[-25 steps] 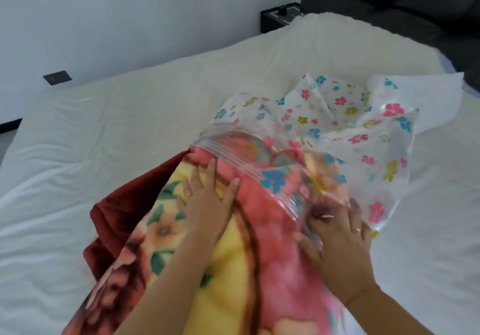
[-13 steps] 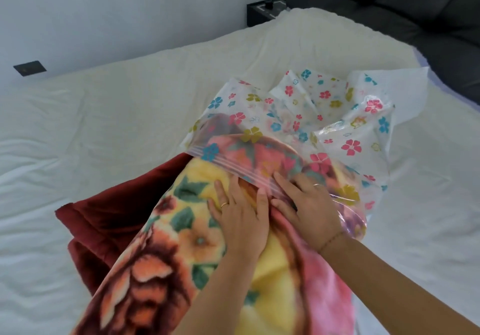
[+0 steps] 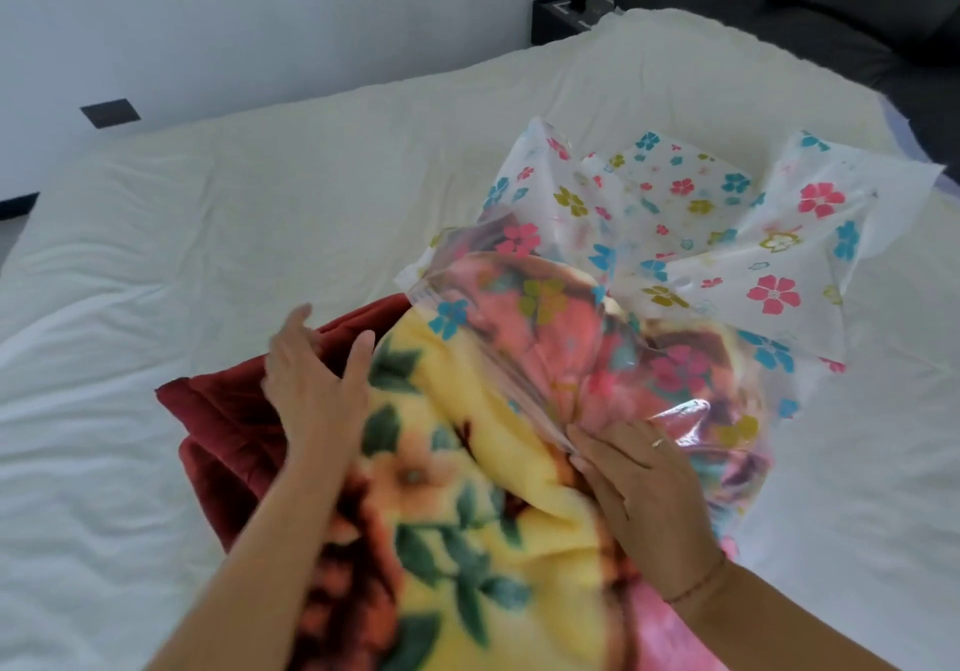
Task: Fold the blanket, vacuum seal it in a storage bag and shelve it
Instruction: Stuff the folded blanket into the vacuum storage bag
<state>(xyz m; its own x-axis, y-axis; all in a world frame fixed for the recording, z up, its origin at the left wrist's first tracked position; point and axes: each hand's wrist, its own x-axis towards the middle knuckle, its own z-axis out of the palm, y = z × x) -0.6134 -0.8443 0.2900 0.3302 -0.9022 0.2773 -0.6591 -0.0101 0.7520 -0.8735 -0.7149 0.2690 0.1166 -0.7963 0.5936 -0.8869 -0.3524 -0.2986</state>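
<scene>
The person is working on the bagging step. The folded blanket (image 3: 467, 462) is lying on the bed (image 3: 208, 254) with its far end pushed into the mouth of the storage bag (image 3: 675, 233), while most of its length is sitting outside, toward the camera. The left grip (image 3: 311, 384) is released, fingers straight and spread, at the dark red side fold; motion blur is hiding whether it is touching. The right grip (image 3: 639, 488) is lying flat on the blanket at the bag's clear lip, and its fingers are looking straight, pressing rather than pinching, so it seems to be grasping nothing.

Judging from this, the next move is calling for one hand holding the lip wide while the other is feeding the thick fabric deeper. The red fold on the left is bulging wider than the opening. Sealing, vacuuming and shelving are all waiting.

The bag's far end is crumpling loosely near the bed's right edge, toward the dark upholstered piece (image 3: 779, 5). To the left the sheet is offering broad room, and a black side unit (image 3: 571, 10) is standing well apart beyond the bed
</scene>
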